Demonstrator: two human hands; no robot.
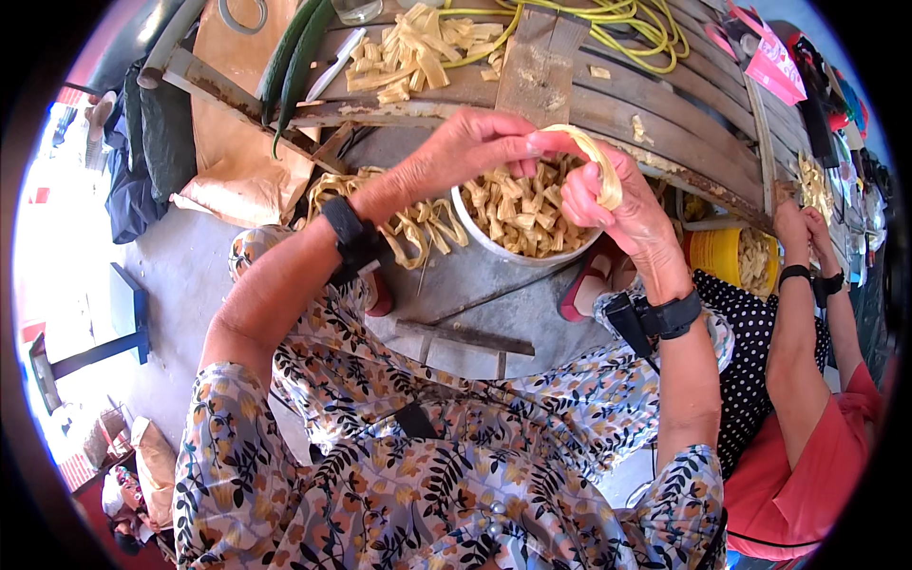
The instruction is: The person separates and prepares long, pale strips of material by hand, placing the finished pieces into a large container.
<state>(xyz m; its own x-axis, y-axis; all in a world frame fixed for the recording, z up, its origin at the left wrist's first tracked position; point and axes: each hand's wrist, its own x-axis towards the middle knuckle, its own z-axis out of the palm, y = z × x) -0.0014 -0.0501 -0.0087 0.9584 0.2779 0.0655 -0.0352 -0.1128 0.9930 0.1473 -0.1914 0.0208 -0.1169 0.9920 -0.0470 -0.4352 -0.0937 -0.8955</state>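
Observation:
A pale yellow, pliable strip [597, 158], seemingly tofu skin, curves over the index finger of my right hand [630, 206]. That hand grips it, its other fingers curled. The fingertips of my left hand [484, 142] meet the strip's far end by the right index fingertip; exactly how they pinch it is hidden. Just below both hands stands a round white bucket [491, 251] holding many knotted yellow pieces [531, 214]. Longer loose strips [434, 224] hang to its left, partly behind my left forearm.
A slatted wooden table [684, 128] with a rusty metal edge bears a heap of strips [420, 50], two green gourds [292, 60] and a coiled yellow hose [634, 32]. At right, a co-worker's hands [801, 224] work near a yellow bucket [734, 256]. A wooden bar [467, 337] lies low before me.

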